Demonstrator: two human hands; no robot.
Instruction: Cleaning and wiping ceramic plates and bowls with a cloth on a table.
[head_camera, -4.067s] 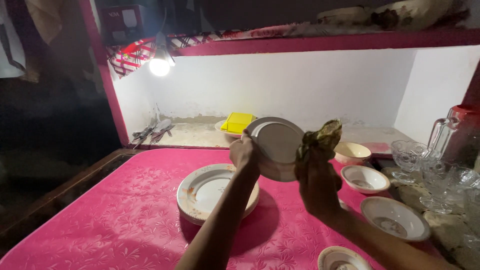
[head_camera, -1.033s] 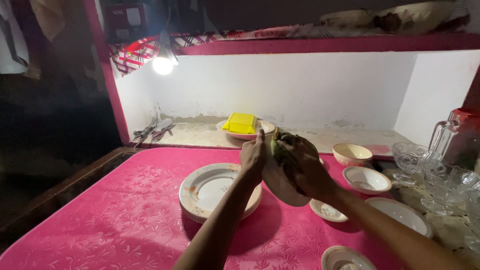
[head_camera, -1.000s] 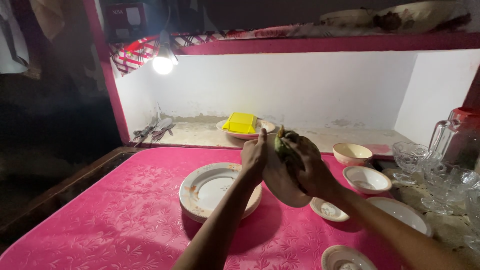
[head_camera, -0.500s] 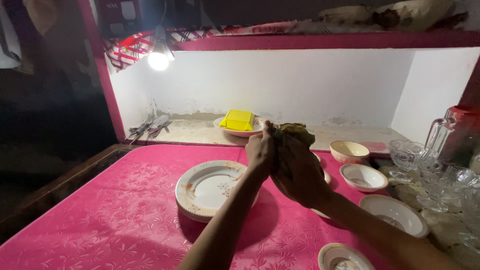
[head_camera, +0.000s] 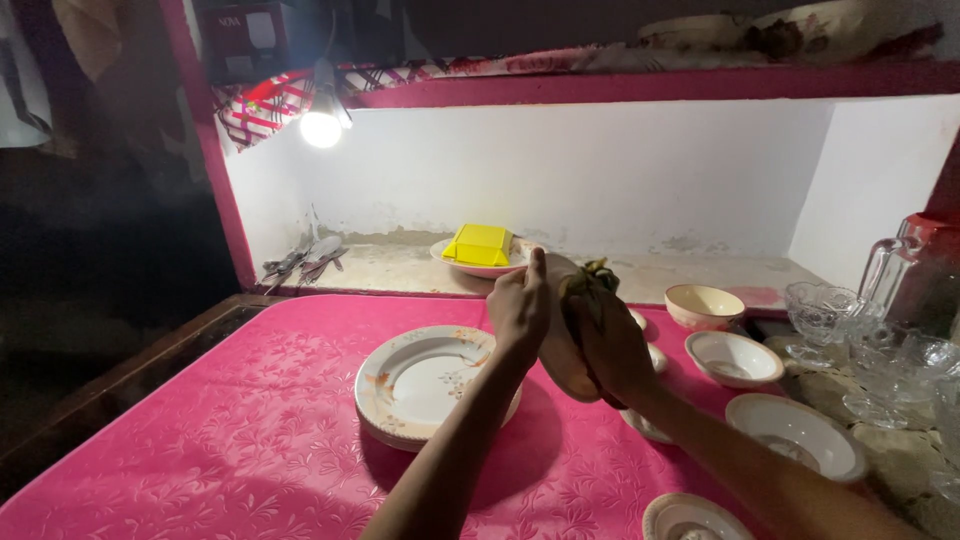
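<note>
1. The left hand (head_camera: 518, 305) grips the rim of a cream plate (head_camera: 562, 350), thumb raised along the near edge, holding it tilted on edge above the counter (head_camera: 200, 430).
2. The right hand (head_camera: 612, 345) is clenched round a greenish cloth (head_camera: 590, 283) and presses it against the plate's far face. Only a tuft of cloth shows above the fingers.
3. The plate is held in the air, just right of a stack of plates (head_camera: 425, 385) on the pink cover and clear of it.
4. Judged state of work: the held plate is being wiped. Whether its faces are already clean cannot be told, since the hands cover most of it.
5. To the right lie several small bowls (head_camera: 735, 357) and saucers, apart from one another. Whether they have been wiped cannot be told.
6. At the far right stands glassware (head_camera: 825, 310), untouched by either hand.
7. On the recessed shelf behind, a yellow box (head_camera: 478, 243) sits on a dish and cutlery (head_camera: 305, 260) lies at the left under a lit bulb (head_camera: 321, 127).
</note>
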